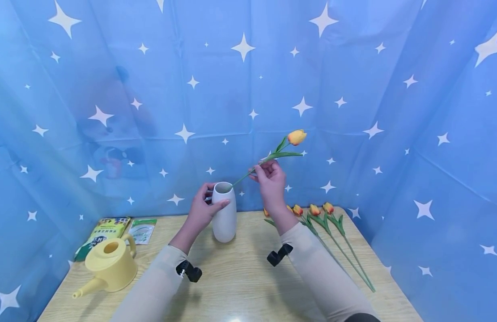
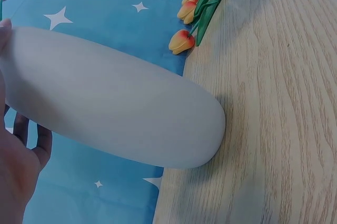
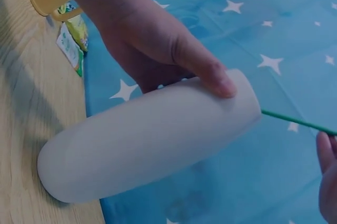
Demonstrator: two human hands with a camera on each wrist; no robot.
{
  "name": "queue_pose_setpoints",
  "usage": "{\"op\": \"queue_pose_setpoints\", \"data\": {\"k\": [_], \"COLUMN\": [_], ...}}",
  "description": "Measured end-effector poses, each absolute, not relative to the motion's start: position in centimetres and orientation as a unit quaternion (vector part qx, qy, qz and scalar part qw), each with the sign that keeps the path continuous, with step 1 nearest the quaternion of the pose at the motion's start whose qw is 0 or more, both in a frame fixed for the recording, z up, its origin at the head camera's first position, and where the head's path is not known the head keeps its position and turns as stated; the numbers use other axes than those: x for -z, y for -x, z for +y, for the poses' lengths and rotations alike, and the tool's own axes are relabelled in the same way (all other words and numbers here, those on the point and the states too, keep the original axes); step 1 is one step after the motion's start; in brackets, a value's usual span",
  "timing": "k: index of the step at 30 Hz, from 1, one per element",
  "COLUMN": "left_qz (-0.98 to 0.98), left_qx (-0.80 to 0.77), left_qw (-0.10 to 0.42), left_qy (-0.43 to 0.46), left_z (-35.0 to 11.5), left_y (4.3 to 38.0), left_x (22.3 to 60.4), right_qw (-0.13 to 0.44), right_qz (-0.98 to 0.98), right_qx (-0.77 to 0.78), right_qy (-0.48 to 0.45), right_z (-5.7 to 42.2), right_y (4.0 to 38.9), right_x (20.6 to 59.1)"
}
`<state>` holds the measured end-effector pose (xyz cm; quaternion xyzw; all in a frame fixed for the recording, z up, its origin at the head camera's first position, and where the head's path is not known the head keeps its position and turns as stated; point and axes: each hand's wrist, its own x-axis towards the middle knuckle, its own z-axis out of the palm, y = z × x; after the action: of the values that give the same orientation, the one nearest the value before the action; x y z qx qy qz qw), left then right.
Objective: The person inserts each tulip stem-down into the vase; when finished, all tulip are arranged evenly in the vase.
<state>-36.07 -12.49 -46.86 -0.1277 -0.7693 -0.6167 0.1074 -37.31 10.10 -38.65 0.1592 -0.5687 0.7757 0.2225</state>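
Your left hand [image 1: 205,206] curls round the white vase [image 1: 225,221] near its top, thumb on the near side, likely to steady it upright on the table [image 1: 240,277]. Your right hand [image 1: 272,181] pinches 1 tulip [image 1: 296,137] just below its leaves [image 1: 286,154], probably to aim the stem [image 1: 244,177], whose lower end meets the vase's mouth; its depth is unclear. The other tulips [image 1: 328,208] lie right, seemingly for that hand's easy reach.

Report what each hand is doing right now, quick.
Left hand: gripping the white vase near its top.
Right hand: pinching a yellow tulip by its stem.
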Motion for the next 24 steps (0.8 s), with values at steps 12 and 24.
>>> {"op": "queue_pose_setpoints", "data": {"k": [12, 24], "left_qz": [-0.768, -0.766], "left_qx": [0.617, 0.620], "left_qw": [0.113, 0.111], "left_qy": [0.129, 0.132], "left_z": [-12.4, -12.5], "left_y": [36.1, 36.0], "left_x": [46.8, 46.8], "right_qw": [0.183, 0.164], "right_qz": [-0.630, -0.725], "right_qx": [-0.734, -0.636], "right_qy": [-0.173, -0.206], "right_z": [7.8, 6.8], "right_y": [38.0, 38.0], "right_x": [39.4, 39.9]}}
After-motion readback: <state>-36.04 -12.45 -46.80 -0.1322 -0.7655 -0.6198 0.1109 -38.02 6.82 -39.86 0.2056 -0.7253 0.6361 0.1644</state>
